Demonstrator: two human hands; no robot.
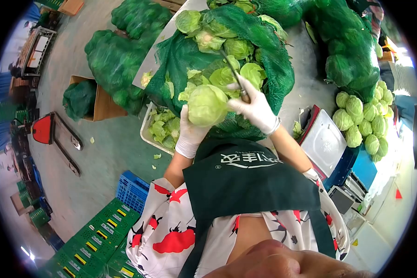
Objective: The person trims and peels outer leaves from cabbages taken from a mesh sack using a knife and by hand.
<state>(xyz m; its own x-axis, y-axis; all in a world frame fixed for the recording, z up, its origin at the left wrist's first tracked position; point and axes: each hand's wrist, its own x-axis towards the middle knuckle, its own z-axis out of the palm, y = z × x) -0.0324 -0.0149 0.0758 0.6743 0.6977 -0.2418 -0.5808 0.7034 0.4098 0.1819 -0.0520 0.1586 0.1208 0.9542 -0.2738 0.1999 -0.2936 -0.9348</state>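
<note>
My left hand [192, 134], in a white glove, cups a pale green cabbage [207, 105] from below and the left. In my gloved right hand [258, 110] is a knife [231, 67], its blade pointing up and away from me. The thumb of that hand is close to the cabbage's right side. Right behind them lies an opened green mesh bag [278, 60] with more cabbages [238, 47] and loose outer leaves [252, 72] in it. Part of the knife's handle is hidden by my fingers.
Below left of the bag, a white crate [146, 132] holds leaves. To the right stand a scale with a metal plate [326, 143] and a pile of cabbages [354, 109]. Full mesh bags [113, 65] rest on the floor beside a cardboard box [107, 104]; a red pallet jack [42, 129] stands farther left.
</note>
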